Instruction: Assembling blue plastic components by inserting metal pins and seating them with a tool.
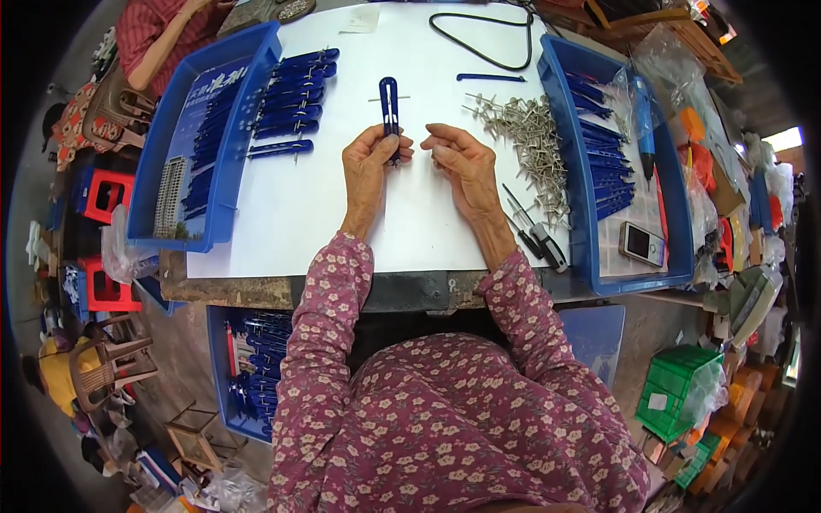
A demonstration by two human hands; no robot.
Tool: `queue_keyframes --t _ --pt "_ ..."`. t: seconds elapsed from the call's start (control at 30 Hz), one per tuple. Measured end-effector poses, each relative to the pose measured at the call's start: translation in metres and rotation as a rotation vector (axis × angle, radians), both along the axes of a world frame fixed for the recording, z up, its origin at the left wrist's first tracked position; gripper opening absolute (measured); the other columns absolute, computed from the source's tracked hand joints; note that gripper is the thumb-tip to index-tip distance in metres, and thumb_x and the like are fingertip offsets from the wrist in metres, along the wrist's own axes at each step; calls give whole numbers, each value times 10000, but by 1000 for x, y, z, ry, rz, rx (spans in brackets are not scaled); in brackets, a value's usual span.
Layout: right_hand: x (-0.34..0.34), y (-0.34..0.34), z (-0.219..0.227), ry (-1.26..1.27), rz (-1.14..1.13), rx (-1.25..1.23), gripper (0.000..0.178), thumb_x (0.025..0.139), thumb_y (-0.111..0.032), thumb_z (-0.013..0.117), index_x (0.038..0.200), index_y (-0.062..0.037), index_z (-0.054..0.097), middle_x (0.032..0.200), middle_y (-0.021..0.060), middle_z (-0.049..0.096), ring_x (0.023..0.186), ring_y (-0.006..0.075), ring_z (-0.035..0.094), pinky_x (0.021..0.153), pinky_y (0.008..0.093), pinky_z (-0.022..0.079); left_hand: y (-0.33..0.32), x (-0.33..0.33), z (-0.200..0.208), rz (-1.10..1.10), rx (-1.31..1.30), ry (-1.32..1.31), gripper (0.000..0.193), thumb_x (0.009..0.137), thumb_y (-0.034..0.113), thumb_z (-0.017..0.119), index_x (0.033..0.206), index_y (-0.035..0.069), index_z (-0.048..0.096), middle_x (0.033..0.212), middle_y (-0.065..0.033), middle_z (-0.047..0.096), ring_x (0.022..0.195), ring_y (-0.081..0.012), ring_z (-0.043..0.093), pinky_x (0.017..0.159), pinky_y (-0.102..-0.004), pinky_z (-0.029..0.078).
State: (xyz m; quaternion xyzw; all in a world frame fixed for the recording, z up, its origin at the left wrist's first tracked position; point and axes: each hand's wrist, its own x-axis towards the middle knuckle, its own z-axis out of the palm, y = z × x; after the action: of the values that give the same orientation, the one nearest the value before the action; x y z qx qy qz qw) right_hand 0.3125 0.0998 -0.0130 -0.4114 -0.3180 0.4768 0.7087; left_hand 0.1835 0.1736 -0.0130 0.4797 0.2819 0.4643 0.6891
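Observation:
My left hand (pixel 369 164) grips the near end of a dark blue U-shaped plastic clip (pixel 389 103) that points away from me over the white sheet (pixel 299 214). A thin metal pin crosses the clip near its middle. My right hand (pixel 462 167) hovers just to the right of it, fingers curled, thumb and forefinger pinched close together; whether something small sits between them I cannot tell. A heap of metal pins (pixel 530 141) lies to the right of that hand. A row of finished blue clips (pixel 291 98) lies to the left.
Blue trays stand at the left (pixel 184 231) and right (pixel 590 256), the right one with blue clips and a phone (pixel 641 244). Two screwdrivers (pixel 534 231) lie near the table's front edge. A black cable (pixel 483 47) loops at the back. Another person's arm (pixel 162 47) rests far left.

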Motion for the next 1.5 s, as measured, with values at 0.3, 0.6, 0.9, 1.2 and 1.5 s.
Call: queue_keyframes --t 0.3,0.6,0.9,1.2,1.5 --pt "0 1 -3 -9 19 -19 314 789 -75 613 1078 36 559 854 49 625 678 41 483 600 171 379 3 -1 1 41 -48 -5 156 843 60 508 950 -37 568 782 -106 626 643 -135 598 615 -245 509" --pt "0 0 -4 -11 37 -27 307 786 -63 617 1065 53 559 841 58 623 660 48 495 581 169 391 5 -3 -2 27 -82 -18 157 845 67 510 948 -36 568 763 -96 622 608 -116 585 570 -224 507" --pt "0 2 -8 -16 40 -41 310 789 -69 618 1061 66 555 836 65 620 663 52 506 577 167 398 6 -4 -3 21 -102 11 172 844 87 521 944 -46 563 739 -94 612 577 -105 566 514 -207 476" --pt "1 1 -8 -24 47 -45 296 793 -63 609 1054 66 559 820 62 621 659 52 509 580 169 403 7 -6 -2 -51 -141 34 204 868 81 501 997 -73 536 725 -84 587 558 -109 534 487 -213 436" --pt "1 2 -10 -33 40 -74 266 796 -70 606 1037 39 579 816 56 621 659 52 508 578 172 405 4 -5 3 -41 -159 37 173 839 70 515 945 -57 564 683 -72 584 504 -79 502 441 -183 397"
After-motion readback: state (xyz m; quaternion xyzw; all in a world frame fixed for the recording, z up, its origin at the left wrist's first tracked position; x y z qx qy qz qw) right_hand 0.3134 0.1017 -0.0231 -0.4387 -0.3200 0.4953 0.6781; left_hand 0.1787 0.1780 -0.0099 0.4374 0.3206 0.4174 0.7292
